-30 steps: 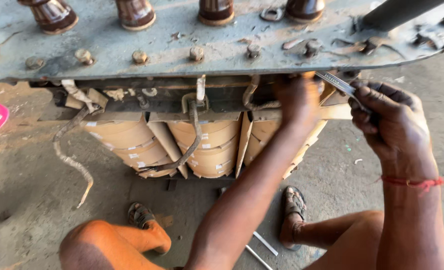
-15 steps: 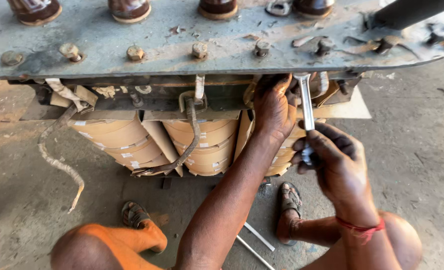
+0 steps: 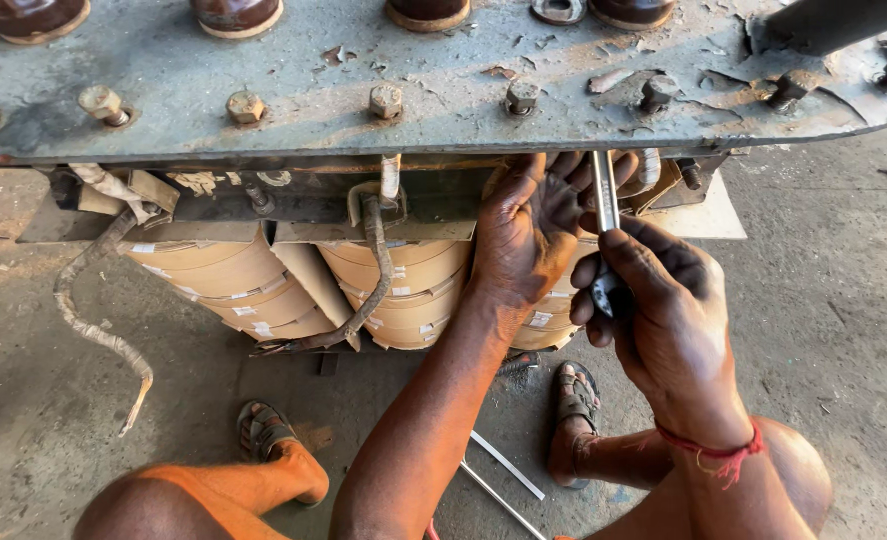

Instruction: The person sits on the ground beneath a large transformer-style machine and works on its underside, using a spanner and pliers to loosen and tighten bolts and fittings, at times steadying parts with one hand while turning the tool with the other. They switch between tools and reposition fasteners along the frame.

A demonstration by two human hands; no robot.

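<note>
While my right hand (image 3: 664, 310) was clamped around the lower end of a spanner (image 3: 605, 215), the tool stood nearly upright, its top reaching under the edge of the grey steel lid (image 3: 414, 80). My grip there was closed tight, fingers wrapped over the shaft. My left hand (image 3: 534, 235) lay just beside it, fingers bent and pressed up against the frame below the lid, touching the spanner's upper part; whether that grip held anything I could not tell.

Below both hands sat the tan paper-wrapped coils (image 3: 394, 290), side by side under the frame. A taped lead (image 3: 369, 270) ran down across the middle coil, and another wrapped lead (image 3: 94, 320) curled out to the left over the concrete floor (image 3: 844, 300). A row of rusty bolts (image 3: 386, 100) lined the lid's near edge, with brown bushings (image 3: 236, 14) behind them.

A red thread (image 3: 714, 455) circled my right wrist. My feet in sandals (image 3: 574, 395) rested on the floor under my arms, and two thin rods (image 3: 504, 480) lay between them.
</note>
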